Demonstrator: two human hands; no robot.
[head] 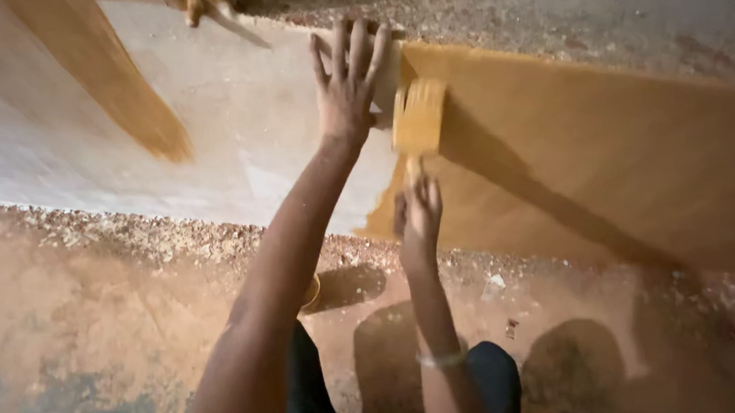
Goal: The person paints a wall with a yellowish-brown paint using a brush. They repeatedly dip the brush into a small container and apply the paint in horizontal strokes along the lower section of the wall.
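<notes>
A wide flat board [241, 133] lies across the floor, pale and bare on the left, coated ochre yellow [620, 158] on the right. My left hand [345, 76] lies flat on the bare part near the board's far edge, fingers spread. My right hand [418, 215] grips the handle of a wide paintbrush [418, 118], whose yellow-loaded bristles rest at the border between painted and bare surface. The brush is blurred.
Sawdust and wood shavings [143, 236] cover the dirty floor along the board's near edge and beyond its far edge. A yellow-painted plank [80, 48] slants across the upper left. A small round yellow container [312, 290] peeks out beside my left arm.
</notes>
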